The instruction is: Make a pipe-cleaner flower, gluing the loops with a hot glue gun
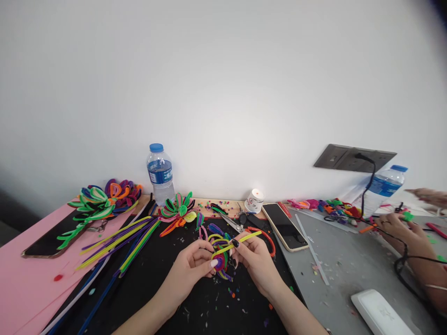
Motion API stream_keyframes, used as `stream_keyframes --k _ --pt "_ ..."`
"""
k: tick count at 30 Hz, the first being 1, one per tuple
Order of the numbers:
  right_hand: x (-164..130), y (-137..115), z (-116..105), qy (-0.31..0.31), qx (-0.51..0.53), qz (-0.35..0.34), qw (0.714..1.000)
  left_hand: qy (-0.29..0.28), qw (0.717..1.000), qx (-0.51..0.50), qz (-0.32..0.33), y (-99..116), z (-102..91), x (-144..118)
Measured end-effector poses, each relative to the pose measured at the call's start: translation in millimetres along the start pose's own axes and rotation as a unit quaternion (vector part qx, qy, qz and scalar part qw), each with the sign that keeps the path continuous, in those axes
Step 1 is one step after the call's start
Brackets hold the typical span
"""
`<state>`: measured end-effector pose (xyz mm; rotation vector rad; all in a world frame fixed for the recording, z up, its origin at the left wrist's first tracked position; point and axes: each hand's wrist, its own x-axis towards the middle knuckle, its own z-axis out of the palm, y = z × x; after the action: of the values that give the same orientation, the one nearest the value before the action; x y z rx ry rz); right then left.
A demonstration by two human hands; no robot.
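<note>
Fingers (pixel 212 263) of the left hand (pixel 190 270) pinch a small coiled pipe-cleaner flower (pixel 220 260) of purple, red and yellow loops, held just above the black mat (pixel 195 307) at the middle of the counter (pixel 344 265). The right hand (pixel 256 260) closes its thumb and forefinger on a yellow pipe cleaner (pixel 240 240) that slants up and to the right from the coil. The work appears to be at the wrapping stage, with the yellow strand being wound into the bloom; the next turn would seem to call for a steady pinch on the coil while the free end is drawn round it.

Room is tight beyond the hands: scissors (pixel 232 224), an orange loop (pixel 267 239) and a phone (pixel 284 226) lie just behind and to the right. A finished green and pink flower (pixel 178 211) and loose straight stems (pixel 118 237) lie to the left, with a water bottle (pixel 160 173) and a spool (pixel 254 201) against the wall. The near mat, littered with clippings, is the most open ground. At the far right another person's hand (pixel 398 225) works beside a black cable (pixel 405 256).
</note>
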<state>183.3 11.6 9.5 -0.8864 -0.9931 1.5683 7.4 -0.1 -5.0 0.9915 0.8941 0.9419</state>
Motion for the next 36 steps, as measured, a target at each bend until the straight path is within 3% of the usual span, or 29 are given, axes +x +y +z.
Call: stream_keyframes --k 12,25,36 --pt "-3.1 -3.9 1.9 -0.021 -0.006 -0.005 1.000 0.009 0.998 0.015 0.064 -0.7 0.4 0.0" --pt "-1.2 -0.7 -1.6 0.025 0.023 0.007 0.999 -0.002 0.997 0.061 0.048 -2.8 0.5 -2.2" --pt "-2.4 -3.1 1.4 0.032 -0.001 0.010 0.999 -0.054 0.996 0.068 0.023 -1.2 5.7 -6.5"
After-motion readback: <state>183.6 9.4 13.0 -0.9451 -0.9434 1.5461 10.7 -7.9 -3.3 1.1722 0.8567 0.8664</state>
